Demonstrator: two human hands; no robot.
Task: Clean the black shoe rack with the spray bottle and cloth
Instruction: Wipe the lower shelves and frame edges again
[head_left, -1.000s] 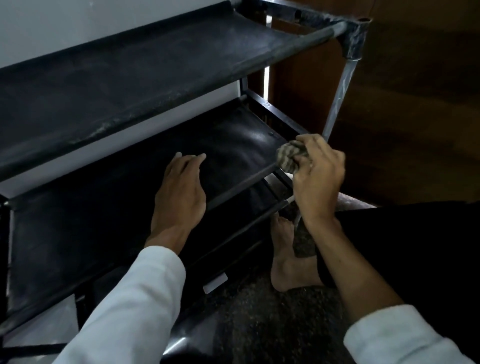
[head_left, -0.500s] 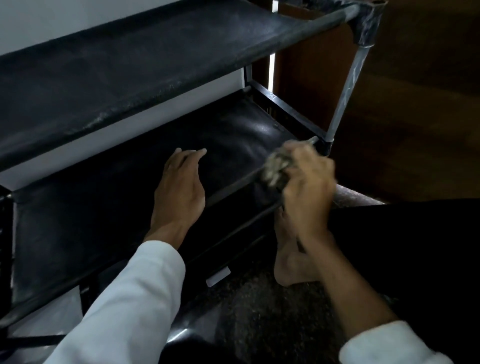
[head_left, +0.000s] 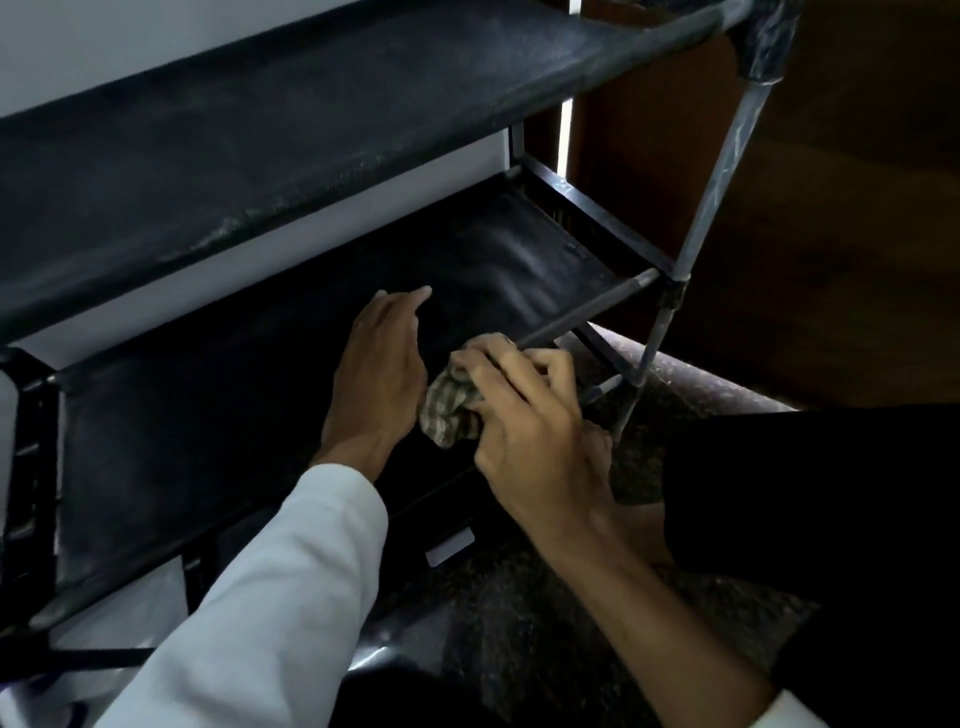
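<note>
Curling over the bunched cloth (head_left: 448, 411), right hand (head_left: 530, 431) fingers (head_left: 501, 370) grip it; left hand (head_left: 382, 374) lies flat.

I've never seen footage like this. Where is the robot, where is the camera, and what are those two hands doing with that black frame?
There is no robot here: a person works with bare hands. The pictures come from one camera worn on the person's head, looking forward and down, so both arms reach in from the bottom edge. The black shoe rack has dark fabric shelves on a tube frame. The left hand lies flat on the middle shelf, fingers straight, holding nothing. The right hand grips a bunched checked cloth at that shelf's front edge, right beside the left hand.
</note>
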